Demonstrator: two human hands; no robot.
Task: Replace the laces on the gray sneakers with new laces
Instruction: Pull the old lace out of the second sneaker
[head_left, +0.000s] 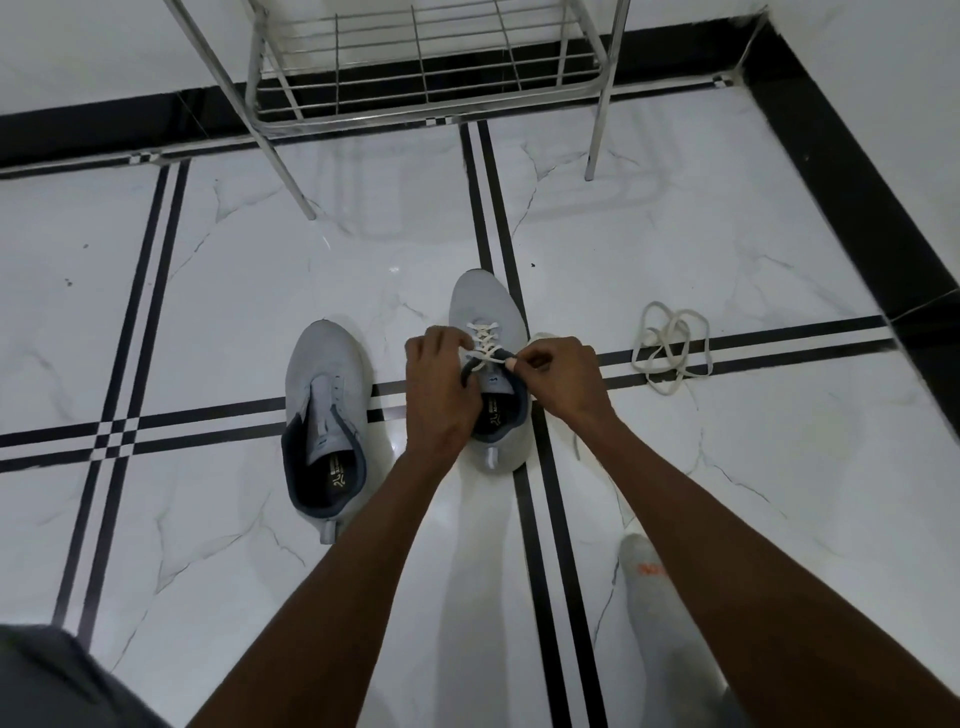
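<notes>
At frame centre the laced gray sneaker (488, 374) looks light and soft-walled, so the left hand (441, 395) grips its collar while the right hand (558, 371) pinches the limp white lace (484, 343) near its tip. The unlaced sneaker (324, 421) sits centre-left, a loose lace (670, 348) lies centre-right; nothing blocks.
</notes>
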